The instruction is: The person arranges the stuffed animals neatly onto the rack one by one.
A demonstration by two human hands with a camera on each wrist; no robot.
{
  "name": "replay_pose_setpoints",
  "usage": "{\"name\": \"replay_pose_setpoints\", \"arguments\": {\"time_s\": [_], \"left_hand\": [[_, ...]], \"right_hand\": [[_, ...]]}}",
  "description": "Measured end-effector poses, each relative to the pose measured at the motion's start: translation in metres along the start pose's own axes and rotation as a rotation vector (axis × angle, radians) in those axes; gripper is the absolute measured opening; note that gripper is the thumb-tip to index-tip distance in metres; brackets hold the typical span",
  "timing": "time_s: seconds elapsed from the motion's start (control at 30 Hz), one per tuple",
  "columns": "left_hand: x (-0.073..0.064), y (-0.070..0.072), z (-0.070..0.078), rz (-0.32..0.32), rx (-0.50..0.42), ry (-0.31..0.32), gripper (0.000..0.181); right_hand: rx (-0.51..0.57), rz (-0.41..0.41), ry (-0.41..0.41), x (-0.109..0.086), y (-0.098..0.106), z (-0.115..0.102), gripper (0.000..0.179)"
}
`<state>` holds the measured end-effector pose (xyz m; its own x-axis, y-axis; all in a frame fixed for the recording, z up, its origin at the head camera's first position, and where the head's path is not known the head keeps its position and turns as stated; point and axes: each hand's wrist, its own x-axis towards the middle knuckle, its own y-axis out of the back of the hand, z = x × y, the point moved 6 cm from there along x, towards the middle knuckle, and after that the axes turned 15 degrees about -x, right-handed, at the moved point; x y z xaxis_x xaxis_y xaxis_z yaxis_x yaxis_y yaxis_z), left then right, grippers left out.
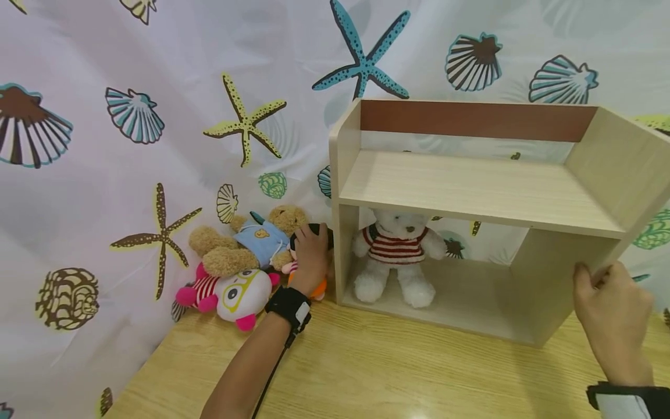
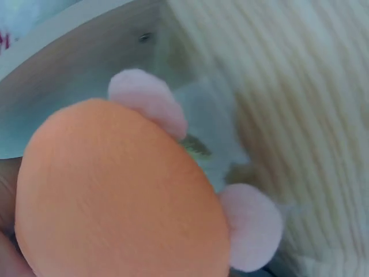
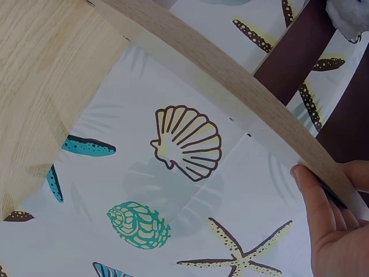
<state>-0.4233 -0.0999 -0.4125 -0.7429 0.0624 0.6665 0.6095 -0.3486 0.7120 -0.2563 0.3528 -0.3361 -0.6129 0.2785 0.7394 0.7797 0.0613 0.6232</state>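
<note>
Gripping a small plush toy (image 1: 314, 256) with an orange body and pink paws, the left hand (image 1: 310, 261) reaches into the pile of soft toys just left of the wooden shelf unit (image 1: 471, 192); its grip is closed around the toy, whose dark top shows above the fingers. In the left wrist view the orange body fills the frame, with the shelf's side panel close behind it. The right hand (image 1: 609, 317) holds the front edge of the shelf's right side panel, thumb curled over the edge, apparently steadying the unit so it does not shift on the wooden surface (image 1: 366, 372).

Inside the lower compartment a white teddy bear (image 1: 396, 256) in a red-striped shirt sits upright at the left end, taking up that corner; the rest of the compartment and the upper shelf board are free. Beside the left hand lie a brown teddy bear (image 1: 246, 241) in a blue shirt and a pink-and-white plush (image 1: 235, 294) with big goggle eyes, touching each other. A seashell-print curtain (image 1: 131, 145) hangs behind everything.
</note>
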Motion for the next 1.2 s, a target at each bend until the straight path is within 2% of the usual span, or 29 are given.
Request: {"name": "replay_pose_setpoints", "arguments": {"time_s": [0.1, 0.2, 0.33, 0.47, 0.57, 0.7, 0.8, 0.93, 1.2], "left_hand": [[0.000, 0.008, -0.002, -0.052, -0.143, 0.035, 0.055], [0.001, 0.019, -0.003, -0.066, -0.277, 0.035, 0.058], [0.001, 0.037, -0.004, -0.020, -0.436, 0.026, 0.060], [-0.004, 0.049, -0.009, 0.010, -0.568, 0.086, 0.062], [-0.008, 0.059, -0.013, 0.056, -0.579, 0.118, 0.061], [-0.011, 0.074, -0.015, 0.150, -0.554, 0.096, 0.057], [-0.012, 0.084, -0.016, 0.193, -0.592, 0.058, 0.053], [-0.011, 0.096, -0.017, 0.201, -0.708, 0.038, 0.053], [-0.017, 0.122, -0.019, 0.214, -0.837, 0.118, 0.058]], "right_hand": [[0.002, -0.002, -0.005, 0.000, 0.000, 0.000, 0.028], [-0.001, -0.011, -0.010, 0.000, 0.000, 0.000, 0.028], [-0.004, -0.026, -0.023, 0.000, -0.001, 0.002, 0.028], [0.001, -0.029, -0.028, -0.001, -0.001, 0.003, 0.029], [0.010, -0.022, -0.018, -0.001, -0.001, 0.002, 0.029], [0.015, -0.013, -0.006, 0.000, 0.000, 0.002, 0.029], [0.016, -0.012, 0.001, 0.001, -0.002, 0.001, 0.028], [0.015, -0.005, 0.013, 0.002, -0.002, 0.000, 0.026], [0.000, -0.007, 0.004, 0.001, -0.002, 0.000, 0.025]]}}
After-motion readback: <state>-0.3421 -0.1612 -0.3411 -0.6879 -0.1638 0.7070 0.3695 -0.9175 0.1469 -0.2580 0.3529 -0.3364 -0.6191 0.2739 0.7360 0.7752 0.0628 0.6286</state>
